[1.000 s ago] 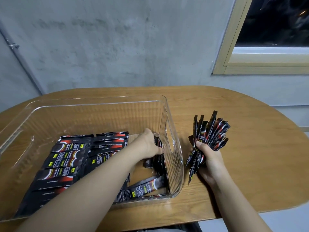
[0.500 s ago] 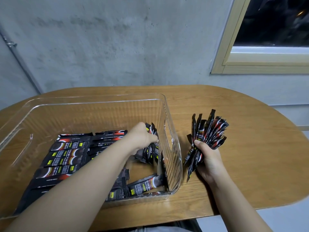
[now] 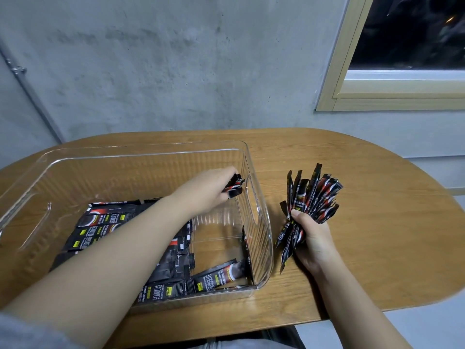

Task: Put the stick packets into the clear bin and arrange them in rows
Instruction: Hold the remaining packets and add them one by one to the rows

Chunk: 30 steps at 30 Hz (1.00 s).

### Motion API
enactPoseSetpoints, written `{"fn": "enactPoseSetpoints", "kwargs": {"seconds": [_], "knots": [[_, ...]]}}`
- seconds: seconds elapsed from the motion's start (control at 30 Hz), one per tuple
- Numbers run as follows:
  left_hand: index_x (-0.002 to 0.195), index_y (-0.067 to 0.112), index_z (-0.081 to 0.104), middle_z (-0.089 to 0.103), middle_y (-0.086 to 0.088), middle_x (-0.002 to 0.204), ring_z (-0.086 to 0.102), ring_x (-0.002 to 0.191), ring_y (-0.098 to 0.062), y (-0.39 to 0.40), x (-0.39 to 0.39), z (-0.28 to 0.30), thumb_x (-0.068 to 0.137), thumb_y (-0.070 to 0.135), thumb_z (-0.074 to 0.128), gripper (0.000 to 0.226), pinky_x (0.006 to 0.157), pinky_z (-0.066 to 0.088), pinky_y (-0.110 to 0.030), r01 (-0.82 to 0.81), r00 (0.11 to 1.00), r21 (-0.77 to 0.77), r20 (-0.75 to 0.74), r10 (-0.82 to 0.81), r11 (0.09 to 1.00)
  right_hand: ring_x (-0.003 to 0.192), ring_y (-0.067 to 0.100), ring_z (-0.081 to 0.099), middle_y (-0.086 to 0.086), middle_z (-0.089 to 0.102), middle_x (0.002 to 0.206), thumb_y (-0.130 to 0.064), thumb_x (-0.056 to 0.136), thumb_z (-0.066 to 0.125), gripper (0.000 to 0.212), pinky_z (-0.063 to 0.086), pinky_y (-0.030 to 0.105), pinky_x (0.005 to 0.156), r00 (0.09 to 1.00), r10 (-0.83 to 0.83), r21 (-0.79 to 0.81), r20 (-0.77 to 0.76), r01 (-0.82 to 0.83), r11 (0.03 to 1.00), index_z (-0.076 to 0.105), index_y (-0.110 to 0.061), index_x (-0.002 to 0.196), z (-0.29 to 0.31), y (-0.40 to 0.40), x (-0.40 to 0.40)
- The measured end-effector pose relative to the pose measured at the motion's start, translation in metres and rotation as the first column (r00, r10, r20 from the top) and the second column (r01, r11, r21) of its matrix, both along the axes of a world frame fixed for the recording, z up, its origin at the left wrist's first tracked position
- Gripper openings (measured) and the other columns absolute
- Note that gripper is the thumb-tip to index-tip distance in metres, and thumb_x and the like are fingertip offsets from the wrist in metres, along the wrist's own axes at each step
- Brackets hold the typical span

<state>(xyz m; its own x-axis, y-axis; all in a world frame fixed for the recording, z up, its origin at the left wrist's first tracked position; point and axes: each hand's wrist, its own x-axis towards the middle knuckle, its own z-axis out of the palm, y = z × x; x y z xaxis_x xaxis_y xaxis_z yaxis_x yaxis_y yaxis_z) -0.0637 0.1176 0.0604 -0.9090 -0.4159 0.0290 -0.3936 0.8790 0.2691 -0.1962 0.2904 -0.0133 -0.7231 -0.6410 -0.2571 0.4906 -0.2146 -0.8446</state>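
Packets in the bin: flat rows of stick packets [image 3: 100,222] lie under the left forearm, labels up, leaving bare floor below the hand.
Left hand [image 3: 208,190]: raised inside the clear bin [image 3: 141,153], fingers curled round a few packets [image 3: 234,186], probably lifted for straightening.
Right hand [image 3: 310,235]: beside the bin's outer wall, gripping a fanned bundle [image 3: 312,195] upright (a supply kept ready, I'd guess).
Table [image 3: 377,222]: wooden, under both.

Left hand [image 3: 208,191] reaches forward with fingers curled gripping; right hand [image 3: 310,238] is fisted, thumb up.
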Motion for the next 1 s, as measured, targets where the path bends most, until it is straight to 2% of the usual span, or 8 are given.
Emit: {"fn": "enactPoseSetpoints", "kwargs": {"seconds": [0.2,0.33,0.43,0.53,0.67,0.8,0.9,1.0], "knots": [[0.118,0.012,0.046,0.06,-0.002,0.111,0.055,0.105,-0.021,-0.004,0.0,-0.025,0.092,0.011,0.054,0.027,0.089,0.04,-0.03,0.053,0.998,-0.191,0.051,-0.044,0.98,0.074,0.024,0.064,0.011,0.066,0.084,0.001,0.086,0.058,0.017,0.054,0.039,0.074,1.0,0.01,0.006,-0.004,-0.01,1.0,0.062,-0.002,0.103,-0.002,0.0,-0.001],[0.132,0.01,0.032,0.057,0.0,0.085,0.053,0.073,-0.012,-0.002,0.007,-0.012,0.097,0.025,0.049,0.042,0.066,0.042,-0.026,-0.021,0.995,-0.105,-0.094,0.011,0.994,0.077,0.025,0.065,0.013,0.067,0.088,0.002,0.087,0.057,0.022,0.053,0.042,0.078,1.0,0.017,-0.005,-0.009,-0.017,1.0,0.061,0.0,0.108,-0.002,0.0,-0.001],[0.13,0.012,0.025,0.054,-0.003,0.073,0.047,0.06,-0.014,0.009,0.012,-0.005,0.096,0.038,0.046,0.048,0.058,0.045,-0.032,-0.03,0.999,-0.006,-0.023,0.03,1.0,0.074,0.023,0.065,0.009,0.067,0.083,0.002,0.087,0.056,0.018,0.053,0.041,0.075,1.0,0.025,-0.016,-0.006,-0.025,1.0,0.061,-0.004,0.103,-0.003,-0.001,-0.002],[0.13,0.012,0.022,0.061,-0.006,0.083,0.052,0.064,-0.016,0.017,0.011,-0.017,0.094,0.038,0.051,0.053,0.063,0.051,-0.034,-0.007,0.987,0.042,0.158,0.0,0.999,0.075,0.023,0.066,0.009,0.067,0.084,0.001,0.087,0.057,0.019,0.054,0.04,0.075,1.0,0.027,-0.018,-0.009,-0.027,0.999,0.061,-0.004,0.105,-0.003,-0.001,-0.002],[0.123,0.01,0.02,0.061,0.017,0.084,0.053,0.08,-0.015,0.017,0.006,-0.033,0.093,0.028,0.057,0.051,0.073,0.044,-0.028,-0.046,0.969,0.15,0.246,0.008,0.988,0.075,0.023,0.065,0.009,0.067,0.083,0.002,0.087,0.056,0.019,0.054,0.04,0.074,1.0,0.021,-0.022,-0.013,-0.021,1.0,0.061,-0.004,0.104,-0.003,0.0,-0.001],[0.109,0.015,0.022,0.066,0.002,0.107,0.056,0.1,-0.021,0.015,0.006,-0.036,0.09,0.027,0.061,0.044,0.092,0.043,-0.033,-0.053,0.965,0.216,0.263,-0.006,0.975,0.071,0.021,0.065,0.007,0.068,0.079,0.002,0.087,0.056,0.016,0.054,0.039,0.072,1.0,0.025,-0.025,-0.012,-0.025,0.999,0.062,-0.006,0.1,-0.003,0.0,-0.001],[0.126,0.013,0.025,0.062,0.001,0.106,0.058,0.096,-0.02,0.013,0.007,-0.028,0.093,0.025,0.058,0.048,0.083,0.045,-0.029,-0.108,0.983,0.228,0.168,0.07,0.968,0.075,0.024,0.065,0.01,0.067,0.085,0.001,0.086,0.057,0.02,0.052,0.043,0.077,1.0,0.03,-0.027,-0.006,-0.03,0.999,0.061,-0.003,0.106,-0.004,0.0,-0.002],[0.125,0.012,0.032,0.051,0.0,0.078,0.049,0.066,-0.015,0.007,0.012,-0.015,0.092,0.036,0.055,0.047,0.06,0.042,-0.027,-0.147,0.988,0.12,0.067,0.14,0.982,0.076,0.025,0.065,0.012,0.067,0.086,0.002,0.086,0.057,0.02,0.051,0.045,0.081,1.0,0.026,-0.029,-0.003,-0.026,0.999,0.061,-0.002,0.106,-0.004,0.0,-0.002]]}}
